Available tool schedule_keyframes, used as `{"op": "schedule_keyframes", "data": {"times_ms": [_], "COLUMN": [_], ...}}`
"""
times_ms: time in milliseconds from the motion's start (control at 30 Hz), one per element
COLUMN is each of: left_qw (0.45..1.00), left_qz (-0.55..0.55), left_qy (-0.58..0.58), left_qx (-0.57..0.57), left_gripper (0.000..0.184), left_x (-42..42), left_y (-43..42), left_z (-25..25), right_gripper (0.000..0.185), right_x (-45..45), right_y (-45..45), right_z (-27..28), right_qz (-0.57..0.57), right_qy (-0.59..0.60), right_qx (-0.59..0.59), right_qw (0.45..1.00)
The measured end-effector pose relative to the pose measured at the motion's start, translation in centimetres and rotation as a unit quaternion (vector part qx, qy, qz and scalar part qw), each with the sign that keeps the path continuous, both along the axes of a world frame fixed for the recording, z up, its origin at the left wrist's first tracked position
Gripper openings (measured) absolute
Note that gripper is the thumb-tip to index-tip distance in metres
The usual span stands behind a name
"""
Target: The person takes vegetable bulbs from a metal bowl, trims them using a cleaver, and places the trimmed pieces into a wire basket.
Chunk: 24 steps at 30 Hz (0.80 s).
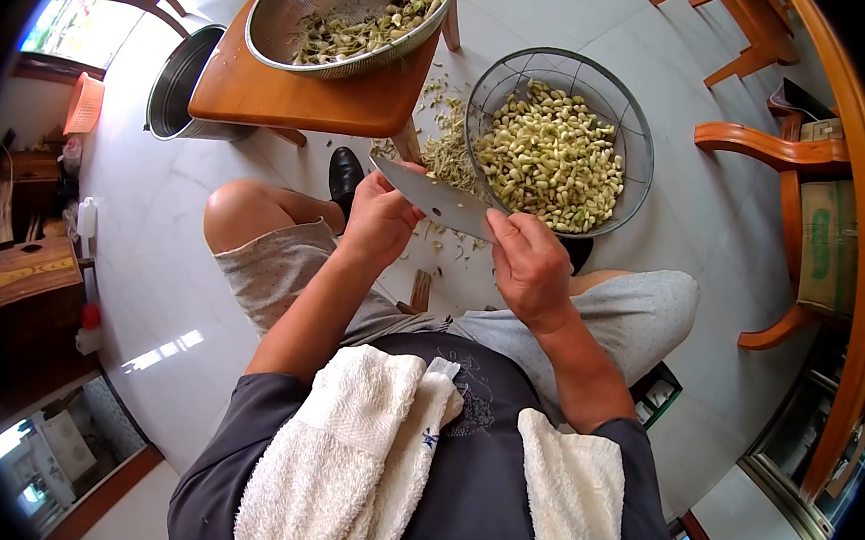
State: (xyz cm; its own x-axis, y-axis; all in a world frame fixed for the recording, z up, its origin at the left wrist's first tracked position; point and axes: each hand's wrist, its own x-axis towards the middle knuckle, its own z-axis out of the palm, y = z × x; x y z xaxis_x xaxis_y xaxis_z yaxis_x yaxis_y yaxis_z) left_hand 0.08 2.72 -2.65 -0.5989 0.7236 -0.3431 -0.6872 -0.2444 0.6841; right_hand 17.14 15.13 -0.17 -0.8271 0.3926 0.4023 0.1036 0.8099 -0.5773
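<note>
A broad knife blade (449,203) spans the space between my hands, above the floor in front of my lap. My right hand (533,267) is closed around its right end, with the handle hidden in the fingers. My left hand (380,221) is closed close against the left part of the blade; whatever is pinched there is hidden. Just beyond the blade, a round wire-mesh basket (647,135) holds many pale, greenish-white bulbs (551,158). Dry trimmings (449,149) lie on the floor at the basket's left side.
A metal colander (269,20) with untrimmed bulbs and stalks (353,39) stands on a wooden stool (294,95). A dark metal bucket (179,87) is left of it. Wooden chair legs (792,145) and a cardboard box (828,242) are at right. White towels (339,454) hang over my chest.
</note>
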Motion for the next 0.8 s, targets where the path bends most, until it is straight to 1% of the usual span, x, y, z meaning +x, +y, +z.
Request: {"op": "schedule_keyframes", "data": {"times_ms": [67,200,267,367,400,467,500,567,600,667,800], "left_qw": [1.0,0.999,0.998,0.999,0.999,0.998,0.999,1.0,1.0,0.998,0.999], "left_qz": [-0.001,0.037,0.051,0.039,0.045,0.058,0.042,0.009,-0.001,-0.02,-0.006], "left_qy": [-0.002,0.008,0.004,0.015,0.001,-0.027,-0.021,-0.009,-0.005,0.005,-0.018], "left_qx": [0.01,-0.01,-0.029,-0.019,-0.02,-0.022,-0.018,-0.01,0.015,0.067,0.049], "left_gripper": [0.022,0.023,0.023,0.018,0.016,0.013,0.011,0.009,0.011,0.014,0.016], "left_x": [-0.2,0.2,0.3,0.1,0.2,0.3,0.2,-0.1,-0.3,-0.8,-0.8], "left_y": [-0.2,0.1,0.1,-0.2,-0.1,0.2,0.0,-0.6,-0.9,-1.5,-1.4], "left_z": [-0.4,0.2,0.2,-0.7,-0.5,0.2,0.5,0.8,0.8,0.8,1.5], "right_gripper": [0.036,0.037,0.034,0.032,0.032,0.031,0.03,0.022,0.019,0.016,0.013], "right_x": [-0.1,-0.2,-0.4,-0.5,-0.6,-0.5,-0.5,-0.2,-0.1,0.1,0.0], "right_y": [-0.2,-0.4,-0.5,-0.6,-0.6,-0.8,-0.8,-0.1,0.3,0.6,0.7], "right_z": [0.1,-0.3,-0.7,-1.1,-1.2,-1.4,-1.6,-3.4,-3.9,-4.6,-4.3], "right_qz": [-0.001,-0.001,-0.004,-0.007,-0.008,-0.017,-0.022,-0.044,-0.055,-0.066,-0.058], "right_qy": [-0.002,0.003,0.022,0.031,0.031,0.008,-0.004,-0.091,-0.135,-0.135,-0.125], "right_qx": [0.002,0.004,0.019,0.026,0.027,0.004,-0.008,-0.059,-0.084,-0.114,-0.167], "right_qw": [1.0,1.0,1.0,0.999,0.999,1.0,1.0,0.993,0.986,0.982,0.976]}}
